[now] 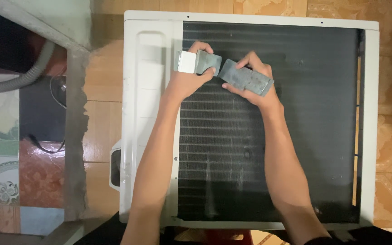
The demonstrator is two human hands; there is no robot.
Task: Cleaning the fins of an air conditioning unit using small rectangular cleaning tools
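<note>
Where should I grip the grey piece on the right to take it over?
Probably by its free outer end. The grey flat piece lies tilted across the right hand, over the dark finned coil. Its inner end nearly meets the piece in the left hand, so come from the right, pinching the flat faces.

— Where were we, then? A home, by the look of it?

— It looked that way: patterned orange floor tiles ran along the right of the frame, a grey hose curled at upper left, and a white air-conditioner unit lay flat mid-frame, its dark fins up.
</note>
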